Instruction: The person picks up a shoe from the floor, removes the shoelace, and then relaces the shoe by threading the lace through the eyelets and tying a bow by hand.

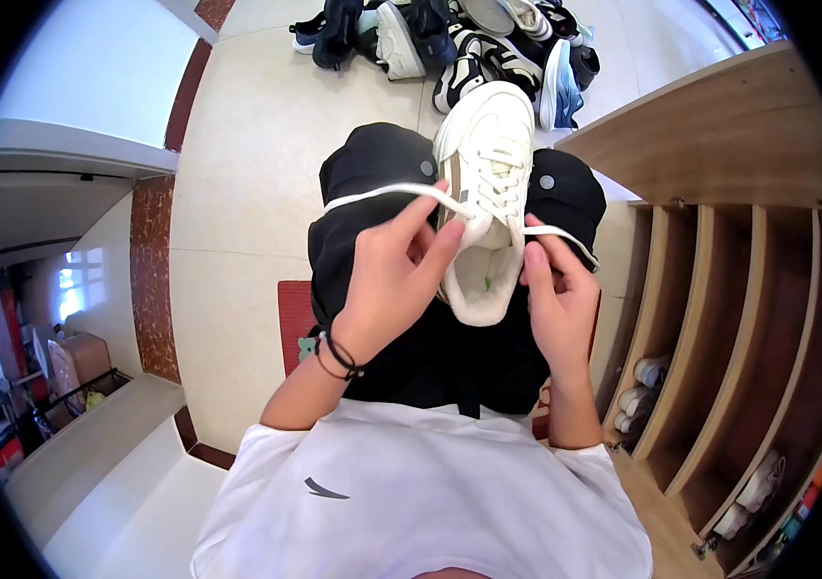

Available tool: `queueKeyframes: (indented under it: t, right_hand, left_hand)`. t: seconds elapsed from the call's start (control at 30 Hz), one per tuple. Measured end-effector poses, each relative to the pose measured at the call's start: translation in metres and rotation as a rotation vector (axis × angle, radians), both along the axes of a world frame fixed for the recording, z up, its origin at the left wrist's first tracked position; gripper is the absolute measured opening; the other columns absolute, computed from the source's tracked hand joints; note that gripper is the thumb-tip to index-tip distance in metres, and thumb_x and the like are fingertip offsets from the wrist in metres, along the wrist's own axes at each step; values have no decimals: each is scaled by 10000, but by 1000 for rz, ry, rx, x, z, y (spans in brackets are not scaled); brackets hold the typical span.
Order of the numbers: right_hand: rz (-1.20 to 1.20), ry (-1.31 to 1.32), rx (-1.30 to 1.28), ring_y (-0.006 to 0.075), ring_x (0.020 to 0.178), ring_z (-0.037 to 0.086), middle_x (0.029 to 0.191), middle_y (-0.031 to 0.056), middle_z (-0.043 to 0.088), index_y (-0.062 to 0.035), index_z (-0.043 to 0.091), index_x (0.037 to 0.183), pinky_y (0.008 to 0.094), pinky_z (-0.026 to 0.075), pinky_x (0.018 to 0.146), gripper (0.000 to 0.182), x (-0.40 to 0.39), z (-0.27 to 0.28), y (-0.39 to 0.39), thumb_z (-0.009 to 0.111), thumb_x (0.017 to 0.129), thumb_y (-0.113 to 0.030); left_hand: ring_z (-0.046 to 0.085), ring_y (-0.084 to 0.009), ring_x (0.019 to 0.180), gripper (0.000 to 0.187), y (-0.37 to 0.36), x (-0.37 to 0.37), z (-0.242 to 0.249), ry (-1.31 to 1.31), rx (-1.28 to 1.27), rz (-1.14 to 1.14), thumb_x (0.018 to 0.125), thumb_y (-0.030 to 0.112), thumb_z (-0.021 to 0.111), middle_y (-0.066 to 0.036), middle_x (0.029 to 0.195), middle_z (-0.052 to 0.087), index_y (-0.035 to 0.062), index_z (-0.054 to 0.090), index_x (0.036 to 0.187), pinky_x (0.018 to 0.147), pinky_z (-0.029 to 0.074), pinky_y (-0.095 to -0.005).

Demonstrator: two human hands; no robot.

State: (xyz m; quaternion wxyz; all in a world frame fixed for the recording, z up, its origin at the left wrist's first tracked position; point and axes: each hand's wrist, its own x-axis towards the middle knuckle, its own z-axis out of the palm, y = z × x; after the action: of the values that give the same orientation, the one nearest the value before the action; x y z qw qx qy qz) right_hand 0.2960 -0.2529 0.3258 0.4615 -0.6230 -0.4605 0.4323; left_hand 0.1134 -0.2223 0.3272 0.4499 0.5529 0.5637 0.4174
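Note:
A white sneaker rests on my lap between my knees, toe pointing away and its opening toward me. Its white shoelace is threaded through the eyelets. My left hand, with dark bands at the wrist, has thumb and forefinger closed around the left lace end beside the tongue. That end trails over my left knee. On the other side, my right hand pinches the right lace end close to the shoe collar. The exact fingertip contact is partly hidden.
A pile of shoes lies on the tiled floor ahead. To the right stands an open wooden shoe cabinet with several shoes inside. A red mat lies beneath me. A white ledge is at the left.

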Motion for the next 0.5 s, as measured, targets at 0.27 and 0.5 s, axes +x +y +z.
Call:
queueKeyframes:
  t: [0.27, 0.5]
  right_hand:
    - [9, 312, 374, -7, 515, 299, 670, -81, 439, 7, 647, 1031, 194, 218, 471, 242, 7, 20, 46, 506, 1057, -188]
    - [317, 112, 675, 88, 822, 517, 909, 7, 583, 7, 723, 946, 233, 413, 717, 197, 19, 74, 98, 579, 972, -126]
  left_hand:
    - [490, -63, 736, 263, 51, 0, 22, -187, 172, -113, 1058, 182, 466, 3, 802, 555, -24, 620, 1005, 712, 418, -216]
    - [471, -40, 699, 238, 77, 13, 65, -190, 115, -591, 1027, 163, 512, 36, 765, 520, -27, 629, 1112, 628, 398, -220]
